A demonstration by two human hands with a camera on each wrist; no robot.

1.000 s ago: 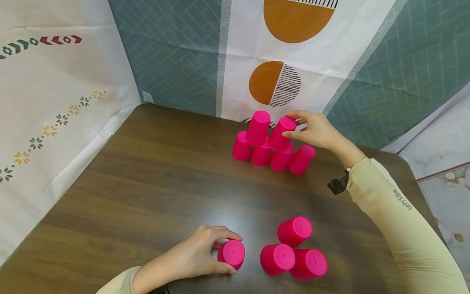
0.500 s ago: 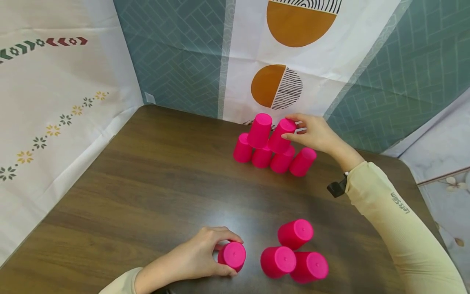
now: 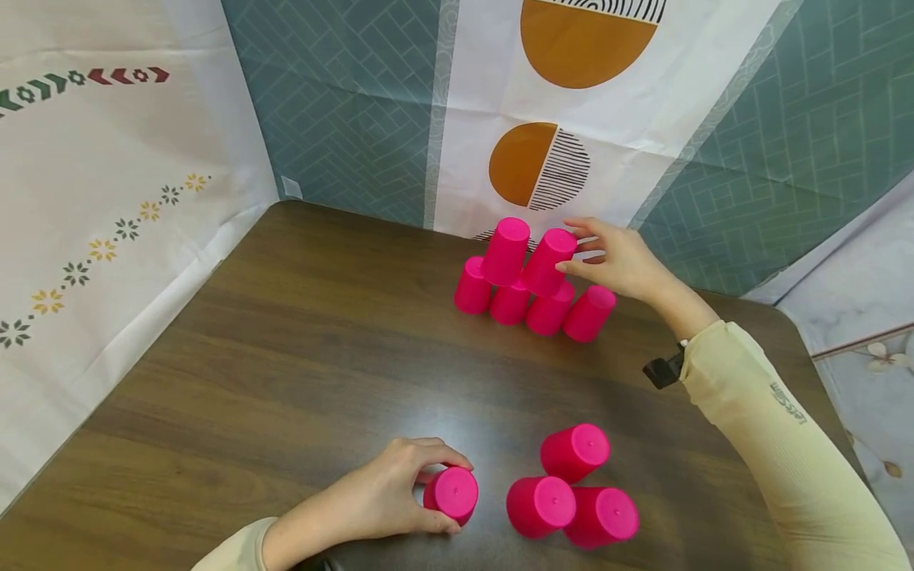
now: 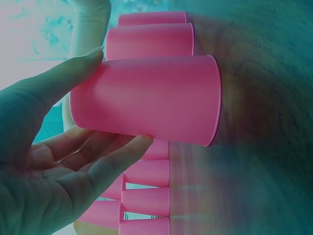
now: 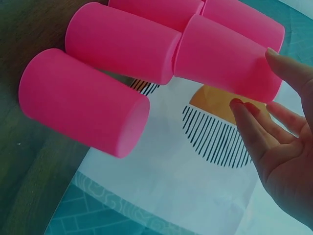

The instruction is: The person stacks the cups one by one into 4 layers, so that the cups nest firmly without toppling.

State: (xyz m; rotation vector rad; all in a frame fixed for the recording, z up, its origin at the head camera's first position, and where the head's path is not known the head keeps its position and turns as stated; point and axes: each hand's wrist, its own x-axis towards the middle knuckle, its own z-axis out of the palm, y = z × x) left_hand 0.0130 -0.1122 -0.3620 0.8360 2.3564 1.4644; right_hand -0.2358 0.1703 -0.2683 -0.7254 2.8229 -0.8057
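At the back of the brown table (image 3: 307,357) stands a stack of upside-down pink cups: a bottom row (image 3: 509,304) of several, with two cups on it. My right hand (image 3: 581,250) is at the right upper cup (image 3: 546,262), and its straight fingertips (image 5: 240,106) just touch that cup (image 5: 225,54). Near the front edge my left hand (image 3: 437,492) grips a single upside-down pink cup (image 3: 453,493). In the left wrist view its thumb and fingers (image 4: 115,159) curl round this cup (image 4: 166,98).
Three loose pink cups (image 3: 574,450) (image 3: 540,505) (image 3: 604,515) stand together right of my left hand. Patterned cloth walls (image 3: 543,159) close in the table at the back and the left. A black wrist strap (image 3: 660,369) shows on my right arm.
The right upper cup has gone from tilted in my right hand to nearly upright on the bottom row, and the fingers have loosened. The left hand has kept its hold.
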